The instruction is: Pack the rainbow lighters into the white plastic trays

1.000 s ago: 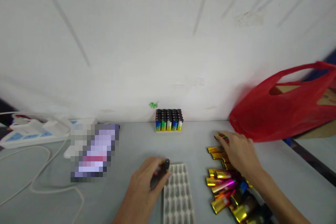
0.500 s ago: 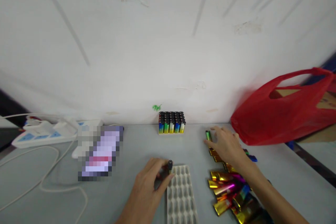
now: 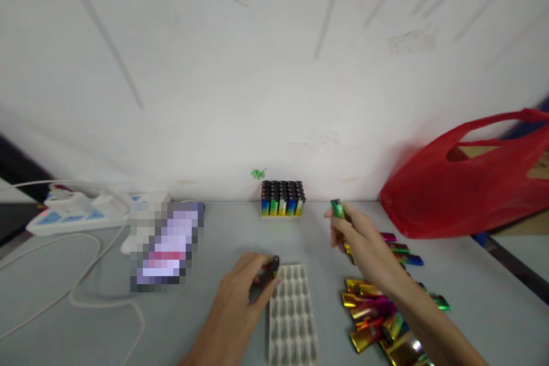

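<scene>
My left hand [image 3: 240, 297] pinches a black-topped lighter [image 3: 275, 263] upright at the far left corner of a pale tray [image 3: 271, 329] with rows of hollows. Most of that lighter is hidden by my fingers. To the right, my right hand [image 3: 354, 229] has thumb and fingers closed round a green lighter [image 3: 337, 209], raised a little above the pile. Beneath and beside my right forearm lies a loose heap of shiny lighters [image 3: 364, 334] in gold, pink, green and blue.
Against the wall stands a block of upright black-topped lighters [image 3: 283, 200]. A red plastic bag [image 3: 450, 200] slumps at the right. On the left are a blurred phone [image 3: 174, 240], a white power strip [image 3: 77, 214] and loose white cables [image 3: 96, 306].
My right hand has closed on the green lighter and lifted it slightly off the table, moving left. My left hand stays at the tray corner with its lighter.
</scene>
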A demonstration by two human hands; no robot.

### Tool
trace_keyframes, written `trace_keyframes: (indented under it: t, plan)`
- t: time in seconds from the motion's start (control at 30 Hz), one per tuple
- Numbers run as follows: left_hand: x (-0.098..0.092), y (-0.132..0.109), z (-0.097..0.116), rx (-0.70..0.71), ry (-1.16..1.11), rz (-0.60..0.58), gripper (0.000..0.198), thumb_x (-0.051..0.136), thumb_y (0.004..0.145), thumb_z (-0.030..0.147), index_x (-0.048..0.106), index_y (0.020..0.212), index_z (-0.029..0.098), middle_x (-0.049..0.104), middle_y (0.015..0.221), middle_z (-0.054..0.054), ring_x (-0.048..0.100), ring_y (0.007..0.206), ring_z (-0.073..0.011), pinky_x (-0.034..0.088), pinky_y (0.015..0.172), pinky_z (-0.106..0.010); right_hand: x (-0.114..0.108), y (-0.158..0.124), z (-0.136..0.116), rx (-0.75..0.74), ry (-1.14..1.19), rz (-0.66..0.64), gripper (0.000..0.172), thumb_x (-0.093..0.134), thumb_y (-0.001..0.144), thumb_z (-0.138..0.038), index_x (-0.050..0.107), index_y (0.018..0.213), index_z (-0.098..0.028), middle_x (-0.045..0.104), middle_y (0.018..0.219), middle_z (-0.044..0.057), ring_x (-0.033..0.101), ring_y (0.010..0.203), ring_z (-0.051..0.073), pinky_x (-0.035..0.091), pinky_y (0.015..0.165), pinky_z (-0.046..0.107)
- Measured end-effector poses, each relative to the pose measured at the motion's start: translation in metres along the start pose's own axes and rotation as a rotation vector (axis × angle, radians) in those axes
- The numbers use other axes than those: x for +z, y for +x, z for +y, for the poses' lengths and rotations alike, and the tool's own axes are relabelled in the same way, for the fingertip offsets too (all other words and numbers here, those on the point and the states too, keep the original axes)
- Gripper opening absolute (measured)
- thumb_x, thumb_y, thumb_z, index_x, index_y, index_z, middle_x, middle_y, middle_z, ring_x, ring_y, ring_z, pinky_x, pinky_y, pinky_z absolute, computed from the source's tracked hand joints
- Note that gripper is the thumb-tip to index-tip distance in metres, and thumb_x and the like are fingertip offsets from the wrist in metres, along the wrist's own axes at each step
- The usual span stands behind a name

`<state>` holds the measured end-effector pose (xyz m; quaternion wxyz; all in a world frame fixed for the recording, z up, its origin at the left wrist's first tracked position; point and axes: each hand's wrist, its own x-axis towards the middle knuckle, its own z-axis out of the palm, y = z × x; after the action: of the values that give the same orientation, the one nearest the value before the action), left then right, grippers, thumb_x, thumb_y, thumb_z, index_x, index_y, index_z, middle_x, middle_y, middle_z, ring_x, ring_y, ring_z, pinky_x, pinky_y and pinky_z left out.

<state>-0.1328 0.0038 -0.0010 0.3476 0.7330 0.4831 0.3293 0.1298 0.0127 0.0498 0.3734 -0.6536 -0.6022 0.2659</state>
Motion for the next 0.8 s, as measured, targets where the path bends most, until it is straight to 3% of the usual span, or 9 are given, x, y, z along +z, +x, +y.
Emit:
trace_keyframes:
  t: [0.03,0.1,0.17,0.27,0.33,0.43,0.67,0.8]
  plan:
    - [0.0,0.0,0.0,0.002,0.006,0.005,0.012,0.07,0.095,0.031,0.078,0.101,0.025,0.077,0.096,-0.002,0.074,0.087,-0.0225,0.058,0.08,-0.031,0.007,-0.007,-0.008,0.006,0.1,-0.036,0.035,0.037,0.105,-0.042,0.061,0.119,-0.021,0.06,0.072,-0.002,0.055,0.061,0.02,0.044,0.058,0.031]
    - [0.0,0.0,0.0,-0.001,0.015,0.009,0.013,0.07,0.095,0.032,0.078,0.102,0.026,0.078,0.096,-0.001,0.074,0.087,-0.0223,0.058,0.081,-0.031,0.023,-0.02,-0.02,0.102,0.535,-0.109,0.022,0.055,0.096,-0.039,0.063,0.104,-0.021,0.054,0.073,-0.003,0.046,0.059,0.015,0.036,0.054,0.028]
    - [0.001,0.0,-0.001,-0.006,0.017,0.001,0.012,0.069,0.095,0.032,0.078,0.103,0.026,0.078,0.097,-0.001,0.074,0.088,-0.0219,0.057,0.081,-0.03,0.038,-0.029,-0.028,0.184,0.761,-0.075,0.017,0.063,0.092,-0.038,0.064,0.091,-0.02,0.044,0.067,-0.006,0.037,0.059,0.014,0.029,0.054,0.027]
    - [0.001,0.0,0.0,-0.01,0.015,-0.016,0.011,0.07,0.095,0.031,0.077,0.102,0.026,0.077,0.098,0.0,0.074,0.088,-0.0214,0.057,0.081,-0.03,0.054,-0.036,-0.032,0.218,0.942,-0.115,0.039,0.066,0.093,-0.053,0.054,0.072,-0.022,0.033,0.063,-0.007,0.026,0.058,0.013,0.025,0.053,0.028]
    - [0.0,0.001,0.0,-0.017,0.02,-0.018,0.012,0.071,0.094,0.03,0.078,0.103,0.025,0.077,0.098,-0.001,0.074,0.088,-0.0216,0.056,0.081,-0.03,0.059,-0.041,-0.031,0.242,1.074,-0.238,0.051,0.064,0.094,-0.063,0.046,0.067,-0.024,0.032,0.064,-0.006,0.023,0.059,0.013,0.026,0.054,0.028]
    - [-0.001,0.001,0.002,-0.024,0.027,-0.037,0.012,0.071,0.093,0.029,0.078,0.101,0.024,0.076,0.096,-0.001,0.074,0.087,-0.0222,0.056,0.081,-0.03,0.063,-0.048,-0.03,0.31,1.324,-0.423,0.055,0.067,0.093,-0.065,0.043,0.067,-0.024,0.031,0.066,-0.006,0.022,0.06,0.013,0.023,0.054,0.027]
    - [-0.002,-0.001,0.003,-0.001,-0.011,-0.082,0.01,0.067,0.091,0.023,0.077,0.092,0.025,0.076,0.092,-0.001,0.074,0.087,-0.0224,0.054,0.081,-0.03,0.067,-0.056,-0.029,0.359,1.592,-0.683,0.052,0.073,0.093,-0.062,0.045,0.072,-0.023,0.036,0.066,-0.006,0.022,0.057,0.012,0.018,0.049,0.022]
    - [-0.003,0.0,0.002,-0.012,-0.052,-0.08,0.013,0.069,0.089,0.024,0.079,0.097,0.027,0.079,0.095,0.0,0.075,0.089,-0.0218,0.055,0.083,-0.029,0.066,-0.055,-0.028,0.355,1.655,-0.73,0.052,0.067,0.1,-0.061,0.044,0.072,-0.023,0.032,0.061,-0.008,0.015,0.051,0.01,0.016,0.043,0.02]
